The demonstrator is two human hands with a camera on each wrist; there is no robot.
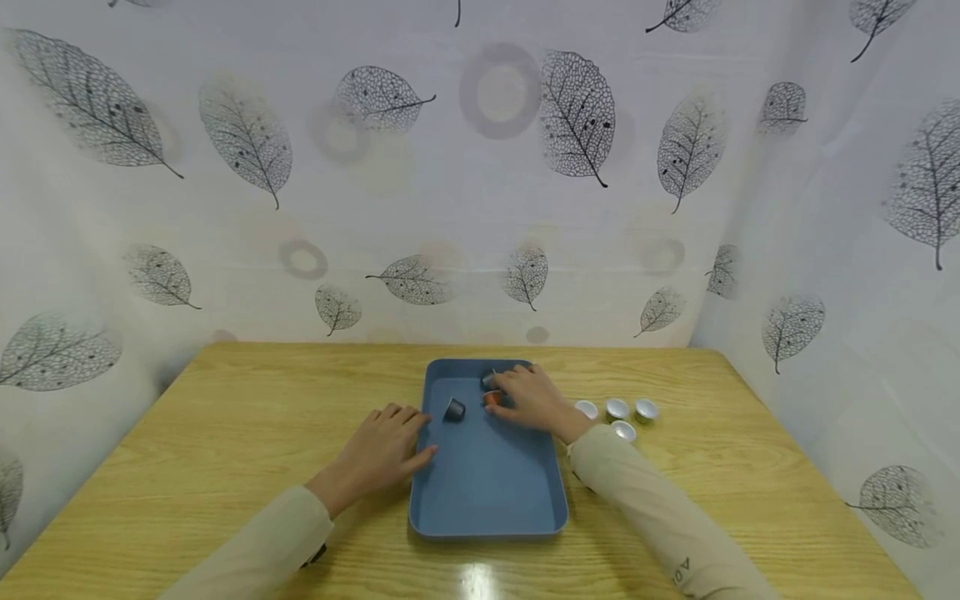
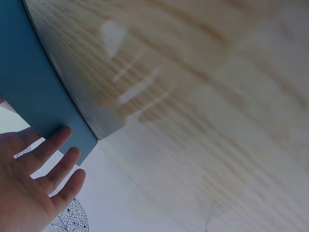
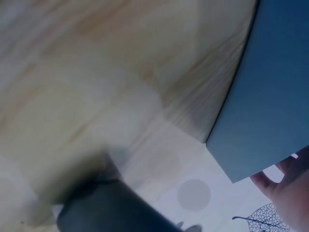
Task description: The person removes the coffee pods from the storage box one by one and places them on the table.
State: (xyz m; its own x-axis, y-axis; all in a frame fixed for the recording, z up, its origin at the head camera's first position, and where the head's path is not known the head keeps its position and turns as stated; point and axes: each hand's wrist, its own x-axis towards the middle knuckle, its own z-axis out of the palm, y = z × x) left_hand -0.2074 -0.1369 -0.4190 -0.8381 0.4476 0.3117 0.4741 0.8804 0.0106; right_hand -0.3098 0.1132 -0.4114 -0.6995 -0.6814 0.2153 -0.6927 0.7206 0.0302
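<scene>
A blue rectangular tray lies on the wooden table. My left hand rests at its left rim, fingers loosely extended; the left wrist view shows the spread fingers against the tray's outer wall. Over the far right part of the tray is my right hand, its thumb and fingertips around an orange coffee capsule. A dark capsule sits just behind, partly covered by the fingers. Farther left in the tray, another dark capsule lies on its side. The right wrist view mostly hides the right fingers behind the tray wall.
Several capsules with silver lids up stand on the table right of the tray, near the right forearm. A large blurred dark object is close to the right wrist camera. A leaf-patterned curtain encloses the table's back and sides.
</scene>
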